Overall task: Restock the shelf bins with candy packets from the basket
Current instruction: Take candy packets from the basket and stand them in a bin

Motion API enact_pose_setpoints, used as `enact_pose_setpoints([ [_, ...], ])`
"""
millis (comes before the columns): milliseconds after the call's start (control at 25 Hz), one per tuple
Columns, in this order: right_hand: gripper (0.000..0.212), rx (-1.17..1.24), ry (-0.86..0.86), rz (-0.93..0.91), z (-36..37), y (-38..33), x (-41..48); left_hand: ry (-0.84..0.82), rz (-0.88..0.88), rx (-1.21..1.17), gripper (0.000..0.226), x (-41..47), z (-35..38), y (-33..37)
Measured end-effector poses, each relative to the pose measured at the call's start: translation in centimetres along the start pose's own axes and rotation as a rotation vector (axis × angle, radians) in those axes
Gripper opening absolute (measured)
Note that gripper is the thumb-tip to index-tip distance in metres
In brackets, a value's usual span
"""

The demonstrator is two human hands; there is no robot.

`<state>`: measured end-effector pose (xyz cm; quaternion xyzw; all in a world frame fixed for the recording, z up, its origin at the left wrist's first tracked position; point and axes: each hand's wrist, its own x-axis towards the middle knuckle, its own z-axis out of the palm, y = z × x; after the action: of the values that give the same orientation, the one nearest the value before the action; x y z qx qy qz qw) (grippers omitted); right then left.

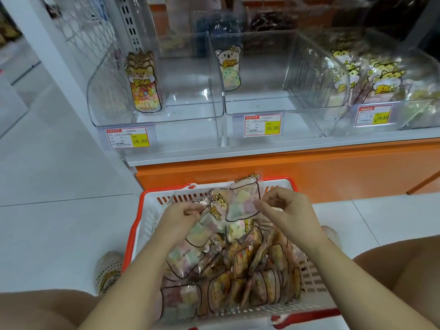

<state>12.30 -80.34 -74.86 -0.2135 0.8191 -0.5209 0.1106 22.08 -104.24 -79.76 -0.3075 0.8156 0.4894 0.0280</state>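
A red-rimmed white basket [147,210] on the floor holds several clear candy packets [240,275]. My left hand [183,216] pinches the edge of a pastel candy packet [202,234] lying tilted in the basket. My right hand [283,206] pinches a second pastel packet [242,203], which stands upright above the pile. On the shelf, the left clear bin [190,110] holds one upright packet [145,88]. The middle bin [297,91] holds one packet [229,67] at its back left. The right bin [404,113] is stuffed with packets [378,79].
Price tags reading 16.80 [129,138] hang on the bin fronts. The orange shelf base [309,172] stands just behind the basket. White tiled floor [59,175] spreads to the left. My knees and patterned shoes [107,270] flank the basket.
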Motion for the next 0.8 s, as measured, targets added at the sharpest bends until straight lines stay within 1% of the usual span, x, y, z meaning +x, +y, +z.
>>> enact_pose_setpoints([
  [120,0.014,-0.034,0.137,-0.019,0.0,0.0,0.1,0.009,-0.072,-0.416,0.031,-0.3,-0.8,1.3],
  [160,0.015,-0.050,0.200,-0.044,0.1,-0.1,0.0,0.002,-0.099,-0.550,0.028,-0.6,-0.7,1.6],
  [200,0.016,-0.090,0.265,-0.110,0.2,-0.5,-0.2,-0.004,-0.129,-0.670,0.027,-0.7,-0.5,2.0],
  [240,0.018,-0.156,0.320,-0.233,0.5,-0.8,-0.5,-0.020,-0.161,-0.789,0.026,-1.1,-0.1,2.5],
  [280,0.020,-0.229,0.352,-0.399,1.1,-1.0,-0.8,-0.051,-0.173,-0.880,0.023,-1.6,0.5,3.3],
  [320,0.021,-0.280,0.356,-0.572,1.9,-0.9,-1.2,-0.076,-0.180,-0.934,0.020,-2.4,1.1,4.1],
  [360,0.018,-0.314,0.342,-0.703,2.7,-0.6,-1.6,-0.100,-0.178,-0.973,0.018,-2.9,1.8,4.8],
  [400,0.015,-0.334,0.325,-0.771,3.5,-0.2,-1.9,-0.121,-0.182,-1.020,0.018,-3.5,2.5,5.5],
  [440,0.013,-0.346,0.312,-0.791,4.2,0.2,-2.1,-0.143,-0.171,-1.071,0.019,-3.8,3.0,5.7],
  [520,0.013,-0.351,0.304,-0.765,5.0,0.8,-2.4,-0.179,-0.155,-1.154,0.029,-4.6,3.6,6.3],
  [640,0.010,-0.266,0.331,-0.704,5.1,0.6,-2.3,-0.244,-0.122,-1.228,0.029,-5.6,3.6,7.2],
  [720,0.014,-0.190,0.313,-0.650,5.2,0.3,-2.1,-0.260,-0.066,-1.207,0.036,-6.1,3.4,8.0],
  [800,0.017,-0.127,0.260,-0.609,5.3,-0.1,-2.2,-0.219,-0.001,-1.089,0.040,-6.1,3.8,8.0],
])
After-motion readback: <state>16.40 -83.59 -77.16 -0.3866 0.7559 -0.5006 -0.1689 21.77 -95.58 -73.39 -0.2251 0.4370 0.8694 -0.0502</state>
